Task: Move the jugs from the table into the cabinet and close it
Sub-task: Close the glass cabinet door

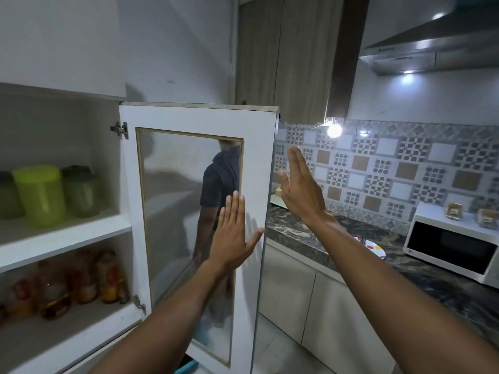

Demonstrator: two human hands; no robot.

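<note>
The white cabinet (67, 233) stands open at the left. On its upper shelf stand a bright green jug (40, 195) and two darker green jugs, one (82, 191) to its right and one (8, 195) at the left edge. The cabinet door (259, 163), white with a glass panel, hangs open in the middle. My left hand (233, 233) lies flat and open against the door's inner face near its free edge. Just beyond that edge, my right hand (299, 190) is raised with fingers straight, holding nothing.
Several jars (81, 279) fill the lower shelf. A dark stone counter (302, 233) runs to the right, bearing a white microwave (451, 244) and a spotted plate (374, 248). A range hood (432, 47) hangs at the upper right above the tiled wall.
</note>
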